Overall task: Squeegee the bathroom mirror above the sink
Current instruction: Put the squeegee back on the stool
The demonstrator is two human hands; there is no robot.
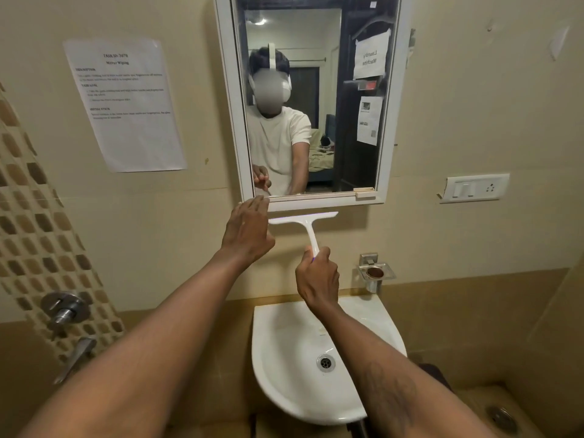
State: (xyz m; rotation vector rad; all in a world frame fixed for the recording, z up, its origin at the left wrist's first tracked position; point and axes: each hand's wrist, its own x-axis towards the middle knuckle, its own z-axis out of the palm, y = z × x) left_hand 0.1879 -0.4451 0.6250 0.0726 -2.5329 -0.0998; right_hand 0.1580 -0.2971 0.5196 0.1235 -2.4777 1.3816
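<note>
A white-framed mirror (357, 74) hangs on the beige wall above a white sink (284, 358). My right hand (317, 279) grips the handle of a white T-shaped squeegee (305, 221), whose blade lies level just below the mirror's bottom frame, against the wall. My left hand (248, 230) reaches up with straight fingers, and its fingertips touch the lower left corner of the mirror frame. The hand covers the blade's left end.
A printed task sheet (126, 105) is taped to the wall at left. A switch and socket plate (474, 188) sits to the right of the mirror. A metal soap holder (376, 271) is fixed above the sink's right corner. Shower taps (64, 308) stick out at lower left.
</note>
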